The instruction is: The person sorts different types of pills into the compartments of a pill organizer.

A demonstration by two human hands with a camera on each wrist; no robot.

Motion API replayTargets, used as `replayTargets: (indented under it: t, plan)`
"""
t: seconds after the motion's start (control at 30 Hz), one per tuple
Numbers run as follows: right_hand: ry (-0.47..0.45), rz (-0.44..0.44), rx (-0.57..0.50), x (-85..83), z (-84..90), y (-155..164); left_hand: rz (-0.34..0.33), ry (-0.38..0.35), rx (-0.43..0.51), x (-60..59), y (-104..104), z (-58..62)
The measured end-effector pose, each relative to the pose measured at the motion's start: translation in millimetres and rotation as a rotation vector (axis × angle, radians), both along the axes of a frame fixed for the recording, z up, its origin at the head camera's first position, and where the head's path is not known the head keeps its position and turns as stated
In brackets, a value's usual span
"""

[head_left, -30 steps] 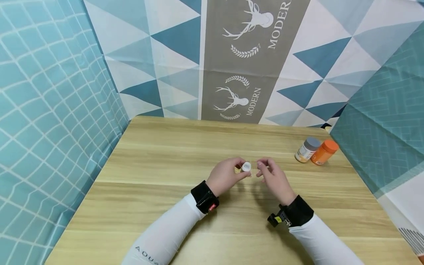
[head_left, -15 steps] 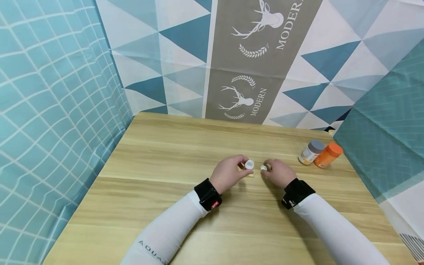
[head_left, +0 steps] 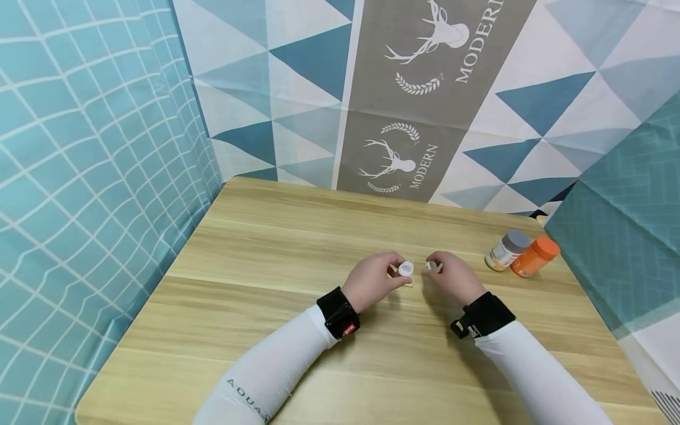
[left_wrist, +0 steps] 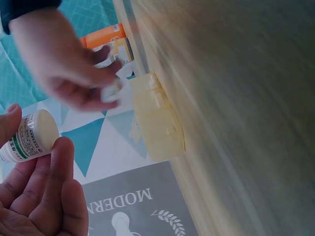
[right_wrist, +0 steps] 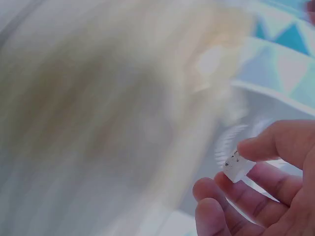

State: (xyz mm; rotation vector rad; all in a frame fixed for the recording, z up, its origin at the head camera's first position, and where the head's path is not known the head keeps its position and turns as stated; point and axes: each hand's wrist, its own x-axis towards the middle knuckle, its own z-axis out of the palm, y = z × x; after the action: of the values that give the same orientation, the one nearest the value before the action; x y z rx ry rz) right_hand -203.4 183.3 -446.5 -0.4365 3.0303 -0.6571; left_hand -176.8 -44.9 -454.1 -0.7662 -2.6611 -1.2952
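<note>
Between thumb and fingers, my left hand (head_left: 373, 280) holds a small white bottle (head_left: 406, 269), its uncapped neck showing in the head view. Green bands and small print cover the bottle's label in the left wrist view, where its plain base faces the camera. My right hand (head_left: 458, 281) pinches a small white cap (right_wrist: 238, 164) between thumb and fingertips, a short gap to the right of the bottle. A translucent yellow compartment box (left_wrist: 155, 118) rests on the table near both hands; in the head view the left hand and bottle mostly hide it.
Toward the table's right back stand a grey-lidded white jar (head_left: 507, 251) and an orange jar (head_left: 535, 257), side by side. The wooden table (head_left: 297, 236) meets a patterned cloth wall behind and a teal checked cloth (head_left: 95, 177) on the left.
The right hand has turned and drawn slightly away from the bottle, and the cap now shows in its fingers. The left hand keeps its grip on the bottle. The head view has shifted slightly.
</note>
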Motion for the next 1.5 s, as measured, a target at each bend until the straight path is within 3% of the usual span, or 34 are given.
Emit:
replayTargets:
  t: [0.27,0.43,0.63,0.8,1.33,1.5]
  plan:
    - [0.060,-0.033,-0.392,28.1,18.7,-24.0,0.015,-0.045,-0.018,-1.3,5.5,-1.0]
    - [0.099,-0.013,-0.531,34.5,16.7,-29.7,0.038,-0.048,-0.012,-2.4,5.3,2.9]
    - [0.182,0.087,-0.537,37.7,7.3,-29.5,0.040,-0.024,-0.041,-2.1,4.4,2.3]
    - [0.198,0.151,-0.535,36.0,1.1,-30.6,0.037,-0.011,-0.061,-1.0,4.1,1.6]
    - [0.194,0.201,-0.563,29.2,2.4,-29.0,-0.008,0.044,-0.101,-4.5,3.8,5.0]
    - [0.202,0.213,-0.532,32.5,3.8,-27.2,-0.015,0.026,-0.081,-4.8,4.5,3.8]
